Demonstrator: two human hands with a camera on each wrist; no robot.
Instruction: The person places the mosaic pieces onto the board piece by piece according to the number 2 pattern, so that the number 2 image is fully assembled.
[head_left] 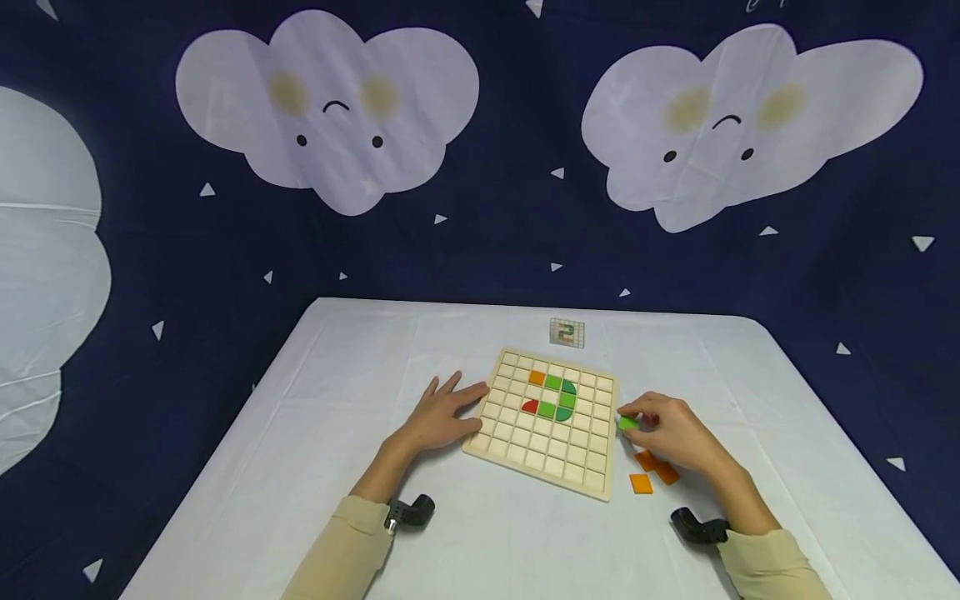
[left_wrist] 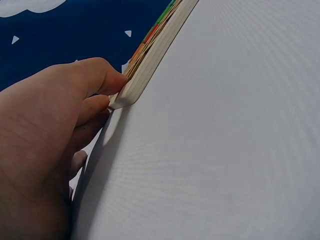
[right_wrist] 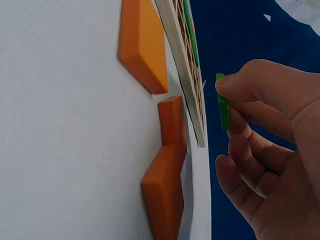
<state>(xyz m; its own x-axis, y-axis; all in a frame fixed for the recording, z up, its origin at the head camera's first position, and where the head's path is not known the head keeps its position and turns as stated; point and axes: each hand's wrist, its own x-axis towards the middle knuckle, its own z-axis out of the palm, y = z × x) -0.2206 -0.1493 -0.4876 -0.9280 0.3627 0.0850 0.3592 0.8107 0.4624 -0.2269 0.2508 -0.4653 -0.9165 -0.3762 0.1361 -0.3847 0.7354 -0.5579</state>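
Observation:
A light wooden grid board (head_left: 535,459) lies slightly turned on the table. Set into it are an orange square (head_left: 537,377), several light green squares (head_left: 553,382), two dark green rounded pieces (head_left: 568,387) and a red rounded piece (head_left: 529,406), together forming a curve. My left hand (head_left: 438,417) rests against the board's left edge with fingers spread, thumb and forefinger touching the rim. Just off the right edge, my right hand (head_left: 671,429) pinches a light green square tile (right_wrist: 223,105) between thumb and fingertips, held above the cloth.
Below the right hand lie three orange tiles (head_left: 641,483), two of them touching or overlapping. Behind the board stands a small clear pattern card (head_left: 567,332) with a gridded design. White cloth covers the table (head_left: 405,333); a dark blue cloud-print curtain (head_left: 517,242) hangs behind.

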